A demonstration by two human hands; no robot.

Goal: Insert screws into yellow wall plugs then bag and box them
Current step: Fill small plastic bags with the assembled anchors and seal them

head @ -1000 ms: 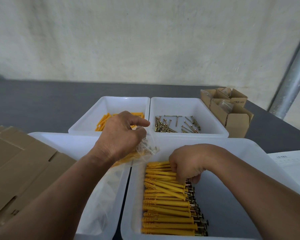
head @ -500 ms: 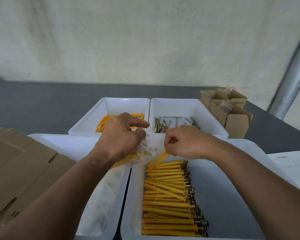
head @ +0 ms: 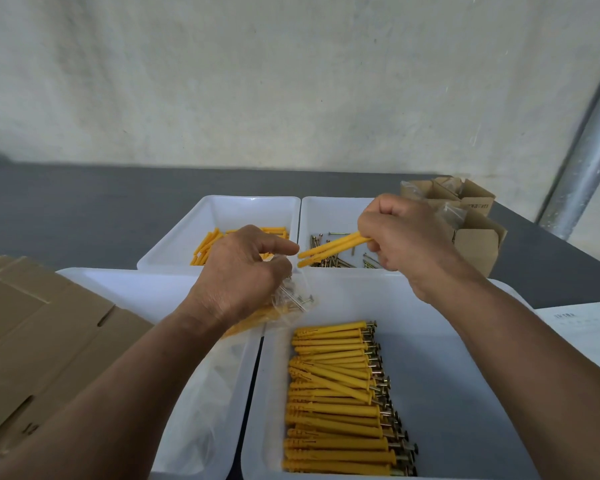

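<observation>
Two yellow plugs (head: 329, 250) sit just right of frame centre, tips pointing left, pinched at the far end by the right hand (head: 407, 235). The left hand (head: 239, 273) grips the clear bag (head: 293, 304), just below-left w/ plugs already inside (mouth hidden). Feed them in tips first and spread the opening so they don't snag the film.

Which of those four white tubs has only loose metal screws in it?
The far right white plastic tub: bare brass-coloured screws lie there. Its left neighbour holds yellow plugs, the near two clear bags and assembled plugs.
</observation>
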